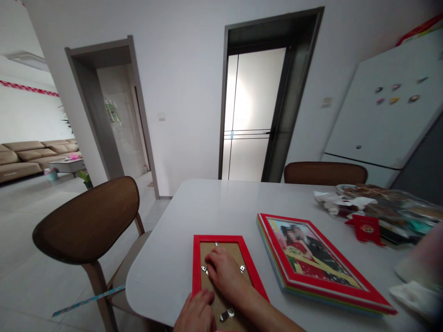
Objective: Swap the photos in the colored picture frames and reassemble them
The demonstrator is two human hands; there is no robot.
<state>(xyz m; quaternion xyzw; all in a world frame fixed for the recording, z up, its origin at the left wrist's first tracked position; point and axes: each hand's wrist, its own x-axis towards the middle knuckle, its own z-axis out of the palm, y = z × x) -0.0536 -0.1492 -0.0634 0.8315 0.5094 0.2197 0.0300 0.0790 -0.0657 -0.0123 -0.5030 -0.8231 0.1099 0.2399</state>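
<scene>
Head view: a red frame (197, 265) lies back-up at the bench (162, 263)'s near edge, directly beneath the fingers. The right hand (228, 276) bends over its backing board (235, 253); the left hand (196, 312) covers its lower-left side. Whether either clamps cannot be told.

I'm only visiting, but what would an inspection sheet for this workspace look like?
Surface: white table, rounded corner.
Job's things: red frame lying back up, showing its backing and metal clips; framed picture at right, face up.
Clutter: red item and clear plastic packaging, far right.
Grip: left hand at the frame's left side; right hand on the backing.
Cables: nothing seen.
Surroundings: brown chair at left; door; white fridge with magnets.
</scene>
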